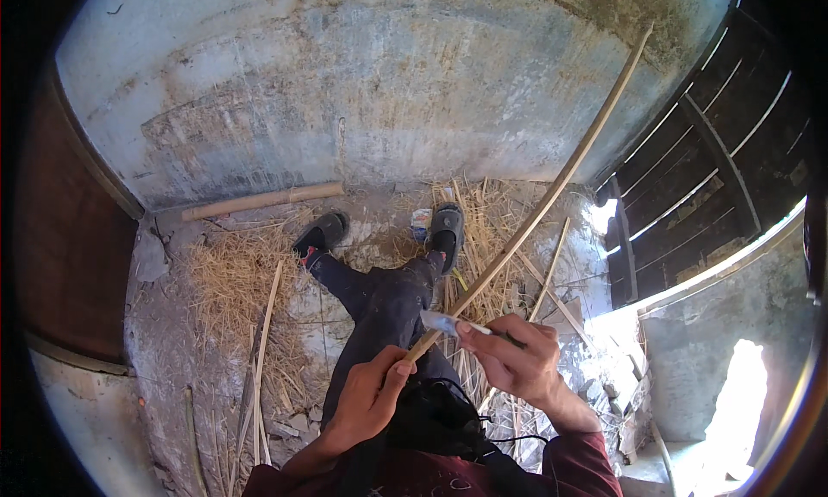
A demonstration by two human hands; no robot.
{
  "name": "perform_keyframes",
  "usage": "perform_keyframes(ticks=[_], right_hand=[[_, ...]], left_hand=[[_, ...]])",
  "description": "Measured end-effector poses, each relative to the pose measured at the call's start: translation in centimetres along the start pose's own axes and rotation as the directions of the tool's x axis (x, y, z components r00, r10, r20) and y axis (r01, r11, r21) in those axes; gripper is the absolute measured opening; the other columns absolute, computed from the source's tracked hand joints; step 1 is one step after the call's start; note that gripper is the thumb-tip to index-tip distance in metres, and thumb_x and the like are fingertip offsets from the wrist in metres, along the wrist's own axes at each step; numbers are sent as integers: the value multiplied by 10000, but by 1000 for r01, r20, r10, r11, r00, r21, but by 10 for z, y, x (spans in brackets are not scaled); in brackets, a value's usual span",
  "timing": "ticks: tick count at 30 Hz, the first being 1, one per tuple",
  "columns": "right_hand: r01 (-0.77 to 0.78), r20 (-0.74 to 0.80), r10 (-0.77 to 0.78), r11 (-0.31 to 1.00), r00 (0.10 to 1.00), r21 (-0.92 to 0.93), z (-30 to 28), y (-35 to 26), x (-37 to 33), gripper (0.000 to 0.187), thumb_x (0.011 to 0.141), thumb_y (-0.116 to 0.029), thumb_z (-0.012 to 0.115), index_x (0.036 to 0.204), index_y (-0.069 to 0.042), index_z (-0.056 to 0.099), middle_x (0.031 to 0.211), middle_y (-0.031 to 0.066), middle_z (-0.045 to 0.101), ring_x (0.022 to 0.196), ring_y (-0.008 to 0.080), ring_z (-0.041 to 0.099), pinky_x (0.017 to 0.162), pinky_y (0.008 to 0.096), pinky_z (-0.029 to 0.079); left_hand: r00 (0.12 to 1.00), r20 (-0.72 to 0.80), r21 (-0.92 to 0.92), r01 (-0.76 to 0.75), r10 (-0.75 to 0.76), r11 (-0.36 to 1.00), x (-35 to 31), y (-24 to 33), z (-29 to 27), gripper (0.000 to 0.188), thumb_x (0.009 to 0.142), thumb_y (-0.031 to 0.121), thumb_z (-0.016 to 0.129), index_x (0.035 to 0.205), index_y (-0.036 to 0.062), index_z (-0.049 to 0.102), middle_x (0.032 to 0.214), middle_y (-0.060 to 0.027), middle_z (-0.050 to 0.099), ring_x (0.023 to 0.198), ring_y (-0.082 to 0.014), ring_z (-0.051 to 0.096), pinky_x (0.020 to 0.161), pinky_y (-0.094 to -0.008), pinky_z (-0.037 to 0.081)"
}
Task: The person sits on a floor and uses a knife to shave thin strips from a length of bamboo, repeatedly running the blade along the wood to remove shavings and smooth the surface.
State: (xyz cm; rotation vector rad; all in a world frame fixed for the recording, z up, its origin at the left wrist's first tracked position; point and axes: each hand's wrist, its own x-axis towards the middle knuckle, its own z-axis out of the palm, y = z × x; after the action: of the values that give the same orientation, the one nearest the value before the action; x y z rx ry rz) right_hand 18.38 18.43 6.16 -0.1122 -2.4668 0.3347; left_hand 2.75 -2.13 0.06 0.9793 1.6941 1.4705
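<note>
A long bamboo strip [552,195] runs from my lap up to the far right, its far end in front of the stained wall. My left hand [366,398] is closed round its near end, thumb on top. In my right hand [522,359] is a knife [438,322], its pale blade lying across the strip just beyond my left hand. The fingers hide most of the knife's handle; a dark green end shows behind them. My legs, in dark trousers, stretch out below the strip.
Straw-like shavings [237,277] cover the floor around my feet. Thin strips [263,359] lie at the left, and a bamboo pole [263,201] lies along the wall [345,91]. A dark slatted panel [707,160] stands at the right, a brown door [73,247] at the left.
</note>
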Motion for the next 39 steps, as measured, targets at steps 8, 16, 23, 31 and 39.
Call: perform_keyframes(ticks=[8,16,23,31,39], right_hand=[[-79,-83,90,989,992,127,4,7,8,295,832,-46,890,1117,-110,849,782,44,673,573,149,648,471,306,472],[-54,46,47,985,998,162,7,8,1,485,780,-26,845,1244,-166,822,819,24,647,609,187,669,504,354,539],[-42,-32,49,984,998,176,15,11,3,393,775,-54,924,1156,-116,848,766,48,663,584,148,658,477,296,472],[-145,86,122,919,989,366,0,5,11,452,848,-28,852,1282,-146,806,880,55,647,714,186,687,584,316,550],[-239,266,163,928,950,286,-17,0,8,605,834,103,719,1383,-150,748,1089,93,568,916,241,683,743,349,601]], left_hand=[[999,-23,-61,45,-47,997,-1,-2,-2,433,1156,421,531,1049,22,662,718,26,485,662,-60,388,594,-293,314],[999,-33,-57,14,-16,998,3,-2,-1,403,1156,386,540,1044,18,661,714,28,492,642,-48,377,581,-290,301],[999,-45,-21,18,-18,1000,4,1,-4,278,1130,256,598,1054,-3,663,667,8,517,605,-36,418,536,-295,303],[1000,27,-88,-9,11,996,3,-11,-3,339,1147,308,566,1032,0,651,657,6,483,601,-46,400,541,-308,298],[999,38,-200,26,-19,979,8,-15,-5,407,1169,367,499,1015,18,641,702,10,487,654,-68,414,605,-287,335]])
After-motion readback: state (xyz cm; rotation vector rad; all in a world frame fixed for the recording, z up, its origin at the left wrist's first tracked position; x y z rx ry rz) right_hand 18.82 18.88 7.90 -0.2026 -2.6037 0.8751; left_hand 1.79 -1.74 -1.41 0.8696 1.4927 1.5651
